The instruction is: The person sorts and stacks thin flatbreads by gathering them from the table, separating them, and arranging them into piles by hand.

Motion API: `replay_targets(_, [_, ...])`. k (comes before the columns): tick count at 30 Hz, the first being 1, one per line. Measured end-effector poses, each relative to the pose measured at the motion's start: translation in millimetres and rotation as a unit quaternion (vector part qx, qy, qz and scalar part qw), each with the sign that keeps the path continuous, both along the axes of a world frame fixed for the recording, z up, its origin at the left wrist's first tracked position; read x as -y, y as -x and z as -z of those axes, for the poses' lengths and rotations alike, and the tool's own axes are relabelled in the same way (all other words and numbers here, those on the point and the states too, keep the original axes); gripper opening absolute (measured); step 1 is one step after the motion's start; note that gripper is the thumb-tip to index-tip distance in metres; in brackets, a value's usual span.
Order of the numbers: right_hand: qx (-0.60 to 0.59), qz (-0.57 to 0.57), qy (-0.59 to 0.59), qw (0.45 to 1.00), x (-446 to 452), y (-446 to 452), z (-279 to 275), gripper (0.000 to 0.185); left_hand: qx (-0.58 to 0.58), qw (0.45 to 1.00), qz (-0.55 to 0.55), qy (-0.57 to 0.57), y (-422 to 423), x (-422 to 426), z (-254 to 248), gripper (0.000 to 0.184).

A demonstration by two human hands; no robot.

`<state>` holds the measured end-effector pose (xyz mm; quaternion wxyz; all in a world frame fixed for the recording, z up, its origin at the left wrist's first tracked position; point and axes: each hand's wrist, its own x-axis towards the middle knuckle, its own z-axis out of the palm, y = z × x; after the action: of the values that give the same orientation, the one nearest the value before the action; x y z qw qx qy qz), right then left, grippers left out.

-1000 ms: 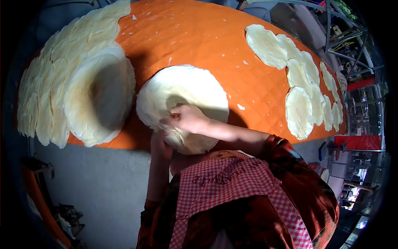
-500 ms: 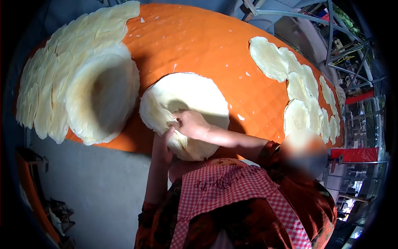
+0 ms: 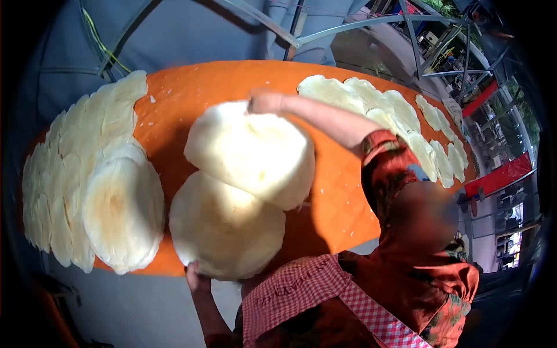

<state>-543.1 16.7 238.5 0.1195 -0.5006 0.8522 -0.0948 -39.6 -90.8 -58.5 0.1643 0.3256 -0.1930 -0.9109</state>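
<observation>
Two large, thin round flatbread sheets lie overlapped in front of me. My right hand [image 3: 267, 103] is closed at the far edge of the upper flatbread [image 3: 255, 153], with the arm stretched out across the table. The sheet spreads toward me from those fingers. Beneath and nearer my body is the lower flatbread [image 3: 223, 232], pale with faint toasted patches. My left hand [image 3: 197, 278] pinches its near left edge, beside the table rim. Part of the lower sheet is hidden by the upper one.
An orange-covered table [image 3: 342, 209] carries everything. On the left stands a thick round pile of flatbreads [image 3: 122, 209], with overlapping rows of sheets [image 3: 58, 180] behind it. More flatbreads [image 3: 400, 110] lie along the right side. Metal frame bars [image 3: 348, 32] stand beyond the far edge.
My hands, earlier together at a folded edge of the sheet, have moved apart. The right went far forward with the upper flatbread; the left moved to the near left. Two offset sheets now show.
</observation>
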Motion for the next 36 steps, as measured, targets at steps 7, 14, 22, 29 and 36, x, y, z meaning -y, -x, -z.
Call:
replay_targets(7, [-0.039,-0.078,0.112,0.990,44,115,-111,0.032,-0.080,0.992,-0.099,-0.009,13,-33,-57,0.063])
replay_targets(14, [-0.454,0.009,-0.218,0.864,-39,327,-63,0.020,0.029,0.995,-0.094,0.030,-12,-52,-35,0.051])
replay_targets(22, [0.250,0.142,0.165,0.943,-91,58,116,0.022,-0.074,0.990,-0.109,0.046,25,-58,-81,0.054])
replay_targets(29, [0.273,-0.100,0.098,0.952,-22,-300,123,0.042,-0.064,0.996,0.016,0.053,26,-44,-92,0.055])
replay_targets(36, [0.326,-0.037,-0.065,0.942,7,-312,134,0.046,-0.075,0.997,0.036,0.003,17,-33,-94,0.052])
